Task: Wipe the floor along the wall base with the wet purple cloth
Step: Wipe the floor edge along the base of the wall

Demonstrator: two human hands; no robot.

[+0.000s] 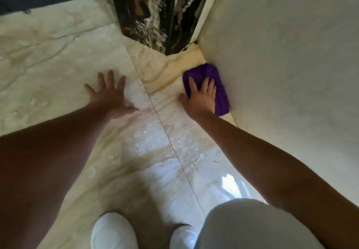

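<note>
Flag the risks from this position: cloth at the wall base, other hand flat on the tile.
1. The left hand bears weight flat on glossy marble floor; if the tile is wet, it could slip.
2. The right hand presses only the near part of the purple cloth, so the bunched far edge may ride up the wall and skip the seam.

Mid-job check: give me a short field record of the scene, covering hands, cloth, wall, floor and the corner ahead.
right hand: flat on the purple cloth, fingers spread, pressing it down
left hand: open, palm on the floor, holding nothing
cloth position: bunched on the floor, its far edge against the wall base
corner ahead: dark marble column just beyond the cloth
floor: glossy pale tiles, sheen near the shoes
</note>
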